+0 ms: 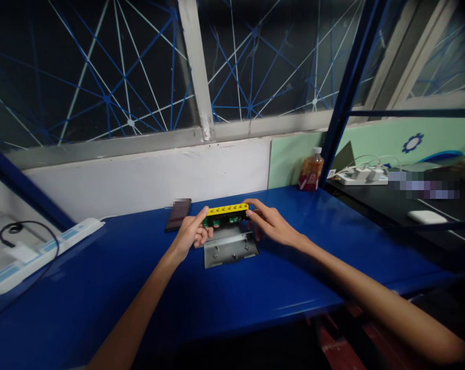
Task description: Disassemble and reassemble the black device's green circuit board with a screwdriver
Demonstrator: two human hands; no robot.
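Between both hands I hold a long narrow part (228, 209) with a yellow top strip, a row of dark marks along it, and black and green pieces underneath. My left hand (192, 228) grips its left end, thumb on the top edge. At the right end, my right hand (269, 221) has its fingers closed around the corner. Just below the part, a grey metal cover (231, 253) with small raised fittings lies on the blue table (140, 288). More of the grey metal shows behind it, partly hidden by the held part and my fingers.
A phone (178, 215) lies behind my left hand. At left is a white power strip (43, 257) with a black cable. A drink bottle (311, 169) stands at the back right by a blue post. On the black desk, another power strip (363, 177) holds several chargers.
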